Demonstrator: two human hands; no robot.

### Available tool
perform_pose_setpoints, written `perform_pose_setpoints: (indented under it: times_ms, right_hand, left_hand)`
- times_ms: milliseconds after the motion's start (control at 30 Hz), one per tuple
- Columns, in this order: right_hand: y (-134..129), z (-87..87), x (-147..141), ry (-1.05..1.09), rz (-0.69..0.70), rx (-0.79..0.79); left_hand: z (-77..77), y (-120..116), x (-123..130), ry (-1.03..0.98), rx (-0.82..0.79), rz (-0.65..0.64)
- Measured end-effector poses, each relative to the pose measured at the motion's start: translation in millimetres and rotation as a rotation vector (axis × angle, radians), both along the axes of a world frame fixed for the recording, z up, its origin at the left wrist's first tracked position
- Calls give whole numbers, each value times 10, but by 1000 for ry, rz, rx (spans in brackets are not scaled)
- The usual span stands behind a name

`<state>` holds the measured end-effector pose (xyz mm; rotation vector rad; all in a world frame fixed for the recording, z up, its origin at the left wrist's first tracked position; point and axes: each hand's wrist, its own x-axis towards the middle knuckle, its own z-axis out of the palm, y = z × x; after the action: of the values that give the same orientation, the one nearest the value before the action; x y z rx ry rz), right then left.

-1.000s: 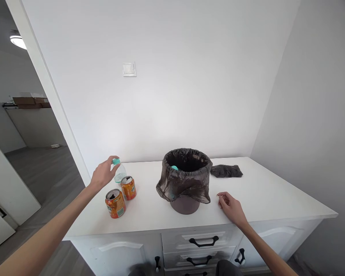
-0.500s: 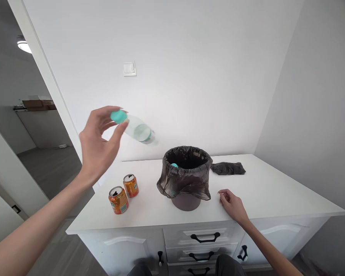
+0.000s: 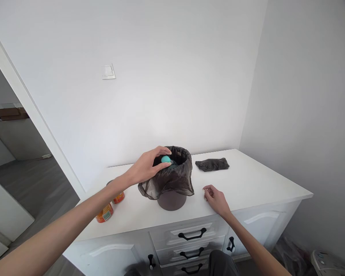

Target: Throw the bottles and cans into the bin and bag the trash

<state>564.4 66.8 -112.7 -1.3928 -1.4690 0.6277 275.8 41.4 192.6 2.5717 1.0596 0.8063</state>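
My left hand (image 3: 150, 164) is at the mouth of a small bin (image 3: 171, 201) lined with a dark plastic bag (image 3: 179, 180). Its thumb and fingers are closed about the teal cap of a clear plastic bottle (image 3: 166, 159), whose body points down into the bin. The lower part of the bottle is hidden inside. On the countertop, to the right of the bin, my right hand (image 3: 215, 199) rests with fingers curled and nothing visible in them. Two orange drink cans (image 3: 105, 213) stand left of the bin, partly covered by my left forearm.
A folded dark plastic bag (image 3: 212, 164) lies right of the bin on the white countertop (image 3: 255, 186). The wall with a light switch (image 3: 108, 71) rises behind. Drawers with black handles (image 3: 192, 234) are below the front edge.
My left hand has brought the bottle down and rightward from the air above the cans into the bin's mouth. The view has turned slightly right; my right hand stays on the countertop.
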Motion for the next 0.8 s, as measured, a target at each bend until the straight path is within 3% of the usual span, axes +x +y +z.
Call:
perform_pose_setpoints:
  times_ms: [100,200,267,433,533,633,733,800]
  right_hand:
    - [-8,-9,8,-1,4,-14]
    - [-30,-6,12,-15,5,-25]
    - [-44,-2,9,-31,4,-31]
    - [-50,-13,-11,-59,-7,-34]
    - [-48,-20,-29,-78,-18,-39]
    - [-54,-10,-48,-102,-25,-42]
    - [-66,7,-68,-116,-36,-40]
    - [-71,15,-80,-125,-44,-42]
  left_hand:
    - [22,178,-301,-98,42,151]
    - [-47,425,-828,-84,108,487]
    - [-184,565,-1217,183,39,679]
    - [-713,652,-1881,430,-189,795]
    - [-982,616,-2019,494,-275,829]
    - [-1129,595,-2060,503,-300,823]
    - [-1116,568,-2049,461,-257,821]
    - [-1000,525,-2003,408,-195,837]
